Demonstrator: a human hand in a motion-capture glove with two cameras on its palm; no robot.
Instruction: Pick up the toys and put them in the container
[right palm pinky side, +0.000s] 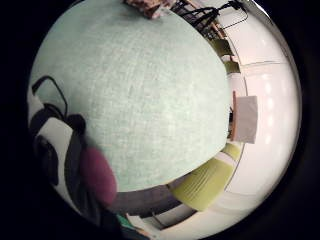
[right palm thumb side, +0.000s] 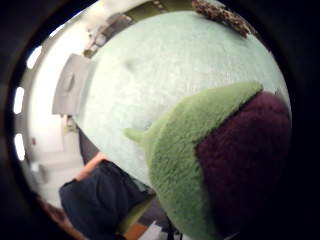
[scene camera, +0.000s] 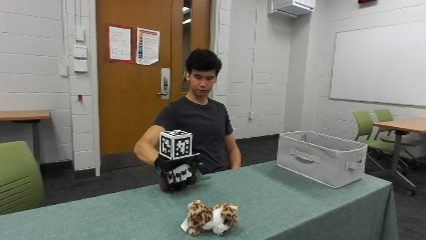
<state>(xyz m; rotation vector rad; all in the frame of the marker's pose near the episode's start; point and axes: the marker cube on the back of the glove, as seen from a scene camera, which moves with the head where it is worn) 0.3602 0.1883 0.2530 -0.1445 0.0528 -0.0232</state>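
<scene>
Your gloved right hand (scene camera: 177, 172) has its fingers closed around the green-and-purple plush toy (right palm thumb side: 220, 160), lifted just off the table (scene camera: 286, 200) on your side. The grey container (scene camera: 321, 157) sits well apart, toward the far end. 1 spotted plush (scene camera: 210, 218) lies on the table nearer the camera. The risk, I judge: the soft toy could slip out mid-carry, or catch the container's rim.
</scene>
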